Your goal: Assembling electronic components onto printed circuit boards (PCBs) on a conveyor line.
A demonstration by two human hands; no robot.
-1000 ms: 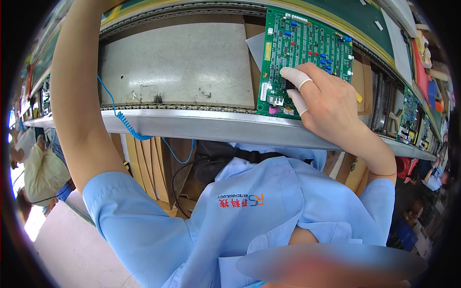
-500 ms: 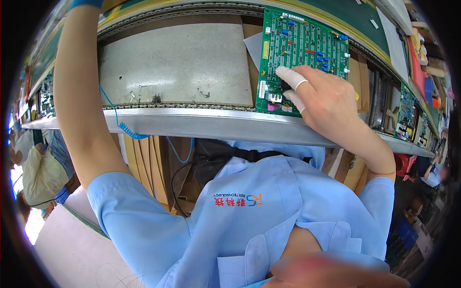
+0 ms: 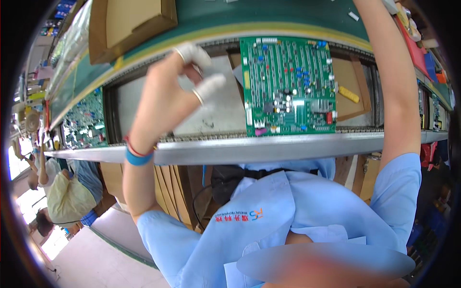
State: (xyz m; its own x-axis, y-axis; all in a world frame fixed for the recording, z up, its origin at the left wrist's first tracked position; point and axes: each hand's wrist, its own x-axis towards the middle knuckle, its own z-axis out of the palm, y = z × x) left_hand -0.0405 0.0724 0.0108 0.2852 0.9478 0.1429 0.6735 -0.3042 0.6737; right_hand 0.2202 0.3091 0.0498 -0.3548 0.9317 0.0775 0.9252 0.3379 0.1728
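A green circuit board (image 3: 288, 79) populated with many small parts lies across the two rails of the conveyor, right of the middle. My left hand (image 3: 173, 91) is over the conveyor, left of the board and apart from it. White finger cots cover its thumb and forefinger, whose tips stand apart and are a little smeared; I see nothing between them. A blue band (image 3: 138, 157) circles that wrist. Past the board, my right forearm (image 3: 401, 91) stretches toward the upper edge, its hand out of the picture.
An open cardboard box (image 3: 132, 29) stands on the green bench at the far left. More green boards (image 3: 86, 122) sit further left on the line. A yellow piece (image 3: 348, 94) lies right of the board. The metal rail (image 3: 230, 150) runs along the near side.
My right hand has left the board and gone up out of the picture. My left hand has come back into view over the conveyor. The whole view has shifted a little.
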